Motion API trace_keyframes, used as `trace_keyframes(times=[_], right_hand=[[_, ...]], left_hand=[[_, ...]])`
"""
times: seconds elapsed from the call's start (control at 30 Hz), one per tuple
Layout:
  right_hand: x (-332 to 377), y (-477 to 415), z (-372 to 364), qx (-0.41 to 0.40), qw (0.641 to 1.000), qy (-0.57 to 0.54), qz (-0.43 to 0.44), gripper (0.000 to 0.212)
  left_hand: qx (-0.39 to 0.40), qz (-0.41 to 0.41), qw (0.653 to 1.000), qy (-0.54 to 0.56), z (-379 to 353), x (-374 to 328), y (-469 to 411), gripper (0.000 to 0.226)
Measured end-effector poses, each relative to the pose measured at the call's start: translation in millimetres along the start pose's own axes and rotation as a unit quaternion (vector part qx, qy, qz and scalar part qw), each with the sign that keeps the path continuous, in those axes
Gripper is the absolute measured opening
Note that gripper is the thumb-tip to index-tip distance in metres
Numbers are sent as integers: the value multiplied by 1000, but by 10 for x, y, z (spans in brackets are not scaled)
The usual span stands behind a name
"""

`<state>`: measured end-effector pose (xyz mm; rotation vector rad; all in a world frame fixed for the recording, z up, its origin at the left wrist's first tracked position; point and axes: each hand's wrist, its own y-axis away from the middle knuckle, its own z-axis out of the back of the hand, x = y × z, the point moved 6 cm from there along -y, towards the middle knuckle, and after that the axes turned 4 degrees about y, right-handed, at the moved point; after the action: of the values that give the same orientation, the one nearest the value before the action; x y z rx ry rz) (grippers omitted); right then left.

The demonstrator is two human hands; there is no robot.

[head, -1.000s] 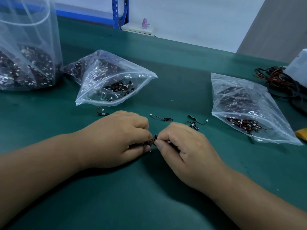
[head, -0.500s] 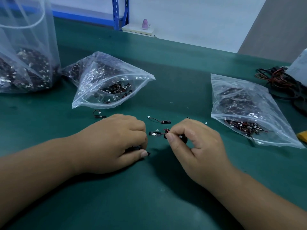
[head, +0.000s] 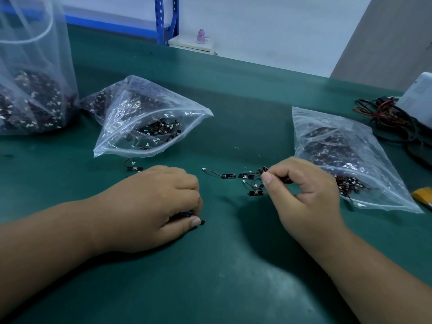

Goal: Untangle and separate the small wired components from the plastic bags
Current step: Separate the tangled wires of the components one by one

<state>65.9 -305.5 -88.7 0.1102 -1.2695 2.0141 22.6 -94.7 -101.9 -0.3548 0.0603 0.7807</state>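
My left hand [head: 161, 206] rests on the green mat with its fingers curled round a small clump of black wired components [head: 187, 215]. Lifted a little to the right, my right hand [head: 301, 190] pinches one wired component [head: 263, 170] between thumb and forefinger, and another small black piece [head: 256, 192] dangles below it. A separated component [head: 222, 175] lies flat between the hands, and another one [head: 133, 167] lies left of my left hand. An open clear bag [head: 145, 122] full of components lies behind the left hand; a second bag [head: 346, 155] lies right of my right hand.
A tall clear bag [head: 30, 90] of the same parts stands at the far left. A coil of red and black cables [head: 388, 115] and a white device [head: 418, 97] sit at the right edge. A yellow object [head: 423, 194] lies by the right bag.
The hands have drawn apart: my right hand moved up and to the right with a component, pulling it out of the clump held by my left hand, which stayed low.
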Motion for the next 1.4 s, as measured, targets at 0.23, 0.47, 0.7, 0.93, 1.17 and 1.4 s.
trace_keyframes(times=[0.23, 0.47, 0.7, 0.93, 1.17, 1.4], right_hand=[[-8, 11, -55, 17, 1000, 2, 9, 18], [-60, 10, -134, 48, 998, 41, -13, 7], [-15, 37, -161, 83, 996, 18, -2, 13], [36, 39, -166, 92, 995, 27, 15, 23], [10, 50, -202, 115, 993, 27, 16, 11], [-3, 62, -208, 115, 993, 1, 23, 11]], left_hand=[[4, 3, 1000, -6, 0, 1, -3, 19], [1, 2, 1000, -8, -1, 7, -5, 18], [2, 2, 1000, -8, 0, 4, -1, 16], [5, 5, 1000, -13, -1, 10, 4, 16], [7, 8, 1000, -12, -1, 4, 9, 17], [8, 8, 1000, -11, -3, 5, 7, 17]])
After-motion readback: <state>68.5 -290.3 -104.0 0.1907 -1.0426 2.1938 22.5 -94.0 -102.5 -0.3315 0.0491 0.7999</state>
